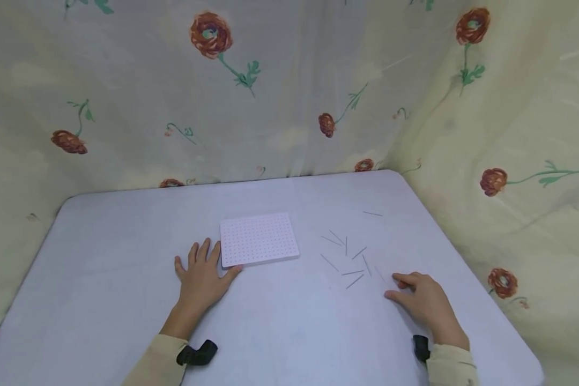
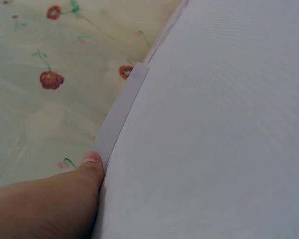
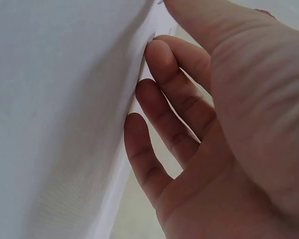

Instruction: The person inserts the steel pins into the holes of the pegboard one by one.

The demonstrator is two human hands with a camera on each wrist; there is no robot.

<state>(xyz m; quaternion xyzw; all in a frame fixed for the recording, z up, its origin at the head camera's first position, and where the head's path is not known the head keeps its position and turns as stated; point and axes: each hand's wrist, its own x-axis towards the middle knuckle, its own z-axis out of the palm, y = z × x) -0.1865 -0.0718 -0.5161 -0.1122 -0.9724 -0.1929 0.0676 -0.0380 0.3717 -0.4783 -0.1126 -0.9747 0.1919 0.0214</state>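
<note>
A white board with rows of small holes (image 1: 259, 239) lies flat on the table. My left hand (image 1: 203, 279) rests at its lower left corner with fingers spread, the thumb touching the near edge and the index finger beside the left edge. In the left wrist view the thumb (image 2: 92, 158) meets the board's side (image 2: 120, 110). To the right of the board, several thin grey needle-like sticks (image 1: 353, 273) lie scattered. My right hand (image 1: 425, 301) is just right of them, its fingertips (image 3: 160, 54) on the tabletop, thumb and index finger apart. Nothing shows between them in the head view.
The white-covered table (image 1: 289, 332) has rounded corners. One lone thin stick (image 1: 372, 214) lies farther back than the others. A flower-printed curtain (image 1: 289, 96) hangs along the back and both sides. Each wrist carries a black band mount (image 1: 198, 354).
</note>
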